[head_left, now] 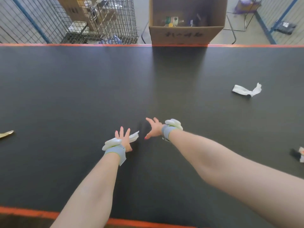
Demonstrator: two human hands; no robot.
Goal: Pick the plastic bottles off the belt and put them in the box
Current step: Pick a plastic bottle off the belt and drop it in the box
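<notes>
Two hands are stretched out over the black belt (82, 88), fingers spread, nothing gripped: the left hand (124, 139) beside a white scrap (134, 136), the right hand (153, 128) just apart. Three more scraps are seen on the belt. Bottles (171, 21) lie in one cardboard box (185, 34) beyond the far edge; their count and axis cannot be told.

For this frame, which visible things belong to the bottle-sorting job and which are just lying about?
Job:
belt
cardboard box, bottles inside
left hand, right hand, both open

Lying about:
white crumpled scrap
yellowish scrap
wire cage
</notes>
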